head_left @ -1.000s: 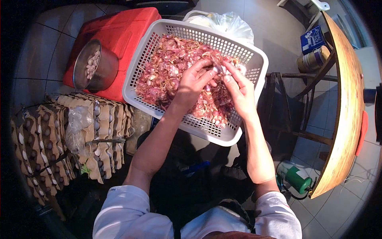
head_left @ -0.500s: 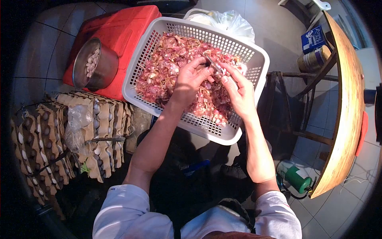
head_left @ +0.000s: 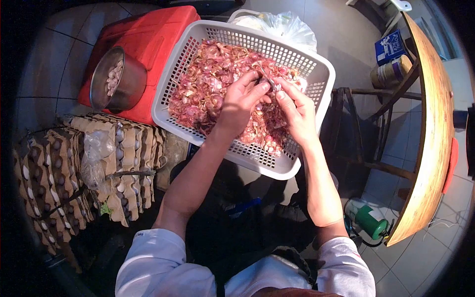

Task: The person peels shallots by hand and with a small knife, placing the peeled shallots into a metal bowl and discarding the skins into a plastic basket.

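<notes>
Peeling over the white basket (head_left: 170,84)
Together the left hand (head_left: 240,101) and right hand (head_left: 296,111) pinch a small bulb (head_left: 273,87) above the far-right skins (head_left: 208,84); best kept low there, so peel drops inside.

The only lettering I can pick out is white print on the blue cardboard box (head_left: 389,47) at the far right; its top word looks like "ROYAL", and the rest is too small. The label on the round brown jar (head_left: 391,73) beside it stays unreadable.

Bowl (head_left: 118,79) on cooler (head_left: 143,44), left of basket (head_left: 316,74).
</notes>
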`<state>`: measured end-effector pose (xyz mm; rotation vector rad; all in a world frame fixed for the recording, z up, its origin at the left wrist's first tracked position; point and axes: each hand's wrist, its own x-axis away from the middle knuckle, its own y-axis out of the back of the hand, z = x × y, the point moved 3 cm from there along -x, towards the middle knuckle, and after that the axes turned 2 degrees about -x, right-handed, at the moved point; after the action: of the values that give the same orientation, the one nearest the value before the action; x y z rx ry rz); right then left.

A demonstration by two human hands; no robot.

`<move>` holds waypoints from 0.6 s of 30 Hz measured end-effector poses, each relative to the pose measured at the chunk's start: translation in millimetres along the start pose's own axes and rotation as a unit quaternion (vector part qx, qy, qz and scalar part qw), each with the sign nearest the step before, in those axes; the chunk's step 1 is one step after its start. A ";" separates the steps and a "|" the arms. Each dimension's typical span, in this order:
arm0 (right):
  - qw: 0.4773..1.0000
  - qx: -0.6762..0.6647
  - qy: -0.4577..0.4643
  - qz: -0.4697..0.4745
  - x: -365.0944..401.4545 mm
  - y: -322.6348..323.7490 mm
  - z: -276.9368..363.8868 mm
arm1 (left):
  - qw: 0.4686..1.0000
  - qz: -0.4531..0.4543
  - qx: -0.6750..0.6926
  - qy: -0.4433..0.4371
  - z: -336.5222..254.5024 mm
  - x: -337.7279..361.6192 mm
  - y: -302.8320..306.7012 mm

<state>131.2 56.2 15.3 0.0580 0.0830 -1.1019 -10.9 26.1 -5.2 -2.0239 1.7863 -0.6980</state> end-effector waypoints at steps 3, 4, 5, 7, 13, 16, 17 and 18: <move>0.999 -0.034 -0.022 -0.015 -0.2 1.4 -2.1 | 1.000 -0.011 -0.024 0.001 2.7 -0.5 3.8; 0.999 -0.036 -0.025 -0.023 -1.0 2.8 -4.3 | 0.999 -0.017 -0.034 0.002 2.0 -0.2 4.6; 0.998 -0.039 -0.029 -0.031 -1.6 4.6 -8.3 | 0.999 -0.023 -0.044 0.003 1.3 0.1 5.5; 0.998 -0.039 -0.034 -0.044 -1.7 6.2 -11.8 | 0.999 -0.017 -0.042 0.005 1.4 -0.2 6.5; 0.992 -0.087 -0.040 -0.086 -3.2 7.3 -10.9 | 0.996 -0.029 -0.080 0.008 2.0 -0.9 10.7; 0.994 -0.062 -0.034 -0.086 -4.7 9.3 -11.0 | 0.995 -0.040 -0.088 -0.026 -1.8 -1.8 4.6; 0.996 -0.015 -0.014 -0.082 -3.7 7.0 -6.7 | 0.994 -0.045 -0.089 -0.040 -3.9 -2.0 1.8; 0.997 0.032 0.004 -0.077 -3.0 4.8 -2.4 | 0.995 -0.040 -0.090 -0.031 -2.8 -2.5 3.4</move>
<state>134.1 61.2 13.2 0.1148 0.0614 -1.2588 -15.5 28.2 -5.2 -2.2186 1.7968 -0.5061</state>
